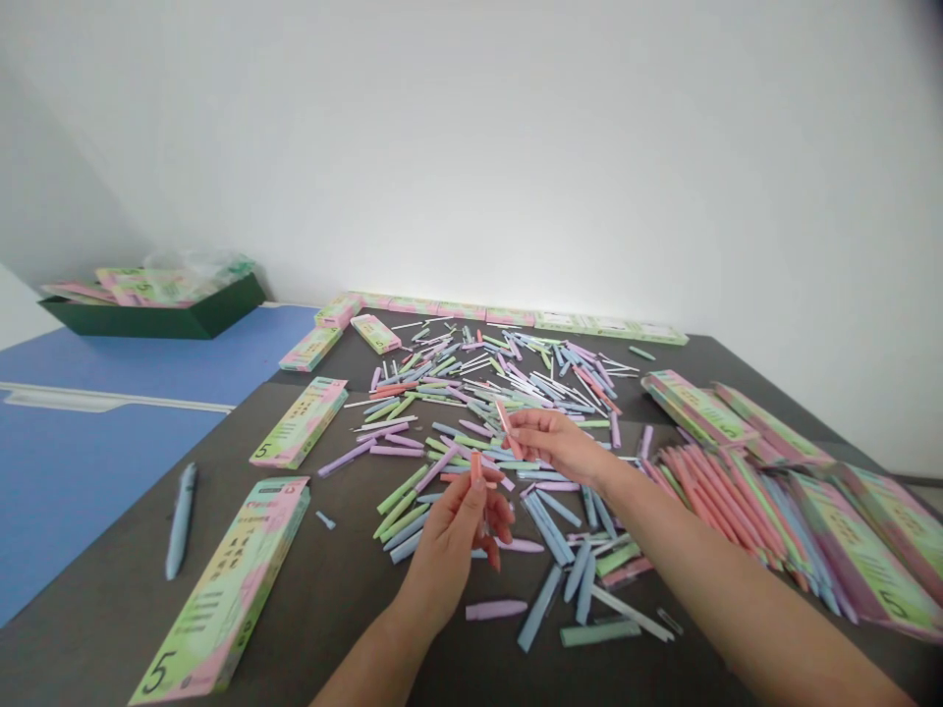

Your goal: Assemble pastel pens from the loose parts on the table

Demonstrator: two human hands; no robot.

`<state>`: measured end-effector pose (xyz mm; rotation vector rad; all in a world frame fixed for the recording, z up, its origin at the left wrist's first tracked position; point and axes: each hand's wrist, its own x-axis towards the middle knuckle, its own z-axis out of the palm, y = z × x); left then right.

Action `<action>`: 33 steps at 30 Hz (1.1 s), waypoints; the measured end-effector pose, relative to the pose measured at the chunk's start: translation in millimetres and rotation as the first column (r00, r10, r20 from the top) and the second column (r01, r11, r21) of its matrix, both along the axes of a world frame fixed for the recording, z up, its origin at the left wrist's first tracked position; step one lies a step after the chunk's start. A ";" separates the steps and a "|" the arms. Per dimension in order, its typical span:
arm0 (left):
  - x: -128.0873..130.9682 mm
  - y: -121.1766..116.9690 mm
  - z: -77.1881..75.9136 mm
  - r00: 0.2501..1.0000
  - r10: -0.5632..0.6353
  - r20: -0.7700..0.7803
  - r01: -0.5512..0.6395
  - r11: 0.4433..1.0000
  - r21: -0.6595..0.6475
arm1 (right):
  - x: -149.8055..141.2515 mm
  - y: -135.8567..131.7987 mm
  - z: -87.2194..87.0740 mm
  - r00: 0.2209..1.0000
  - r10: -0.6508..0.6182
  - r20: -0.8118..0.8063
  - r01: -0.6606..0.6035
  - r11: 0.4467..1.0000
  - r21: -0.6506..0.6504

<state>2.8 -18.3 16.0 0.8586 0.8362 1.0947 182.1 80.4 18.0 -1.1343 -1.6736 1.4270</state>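
Fingers of left hand [458, 513] clamped on coral plastic tube [476, 465], frame centre; right hand [552, 439] pinches coral-white plastic piece [507, 429]. Pieces apart, unjoined. Loose pastel plastic pen parts [537, 474], mid-frame, appear outstanding; grouped coral plastic pens [726, 501], frame right, appear done.

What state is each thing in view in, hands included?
Left hand, closed on orange piece
Orange piece, roughly upright, lower end hidden
Right hand, closed on coral piece
Coral piece, tilted
Pen parts, loose, scattered
Pens at right, bunched side by side
Blue pen, lying apart
Nearest left box, lying flat
Green tray, holding packaging
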 end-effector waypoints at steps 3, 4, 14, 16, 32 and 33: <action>-0.9 1.7 1.1 0.999 -0.011 0.050 0.012 1.000 -0.015 | 12.2 -11.7 -5.4 0.956 -0.012 -0.292 -0.045 0.981 -0.188; -1.1 1.9 2.0 0.998 -0.011 0.065 0.012 1.000 -0.024 | 15.0 -15.1 -6.6 0.944 -0.024 -0.329 -0.049 0.976 -0.211; -1.5 -0.1 3.5 0.988 -0.099 0.122 0.109 0.991 -0.073 | 13.5 -60.4 -1.4 0.919 -0.088 -0.384 -0.008 0.970 -0.242; -1.6 -0.2 3.5 0.988 -0.105 0.111 0.113 0.992 -0.062 | 13.6 -63.7 -3.7 0.976 -0.079 -0.202 0.041 0.982 -0.186; -1.1 -3.3 2.9 0.990 -0.086 -0.114 0.083 0.996 -0.031 | 22.1 -57.7 -23.2 0.681 -0.284 0.675 -0.034 0.908 0.417; -1.2 -3.5 2.7 0.987 -0.089 -0.131 0.086 0.996 -0.032 | 23.0 -57.2 -21.4 0.683 -0.280 0.675 -0.045 0.906 0.421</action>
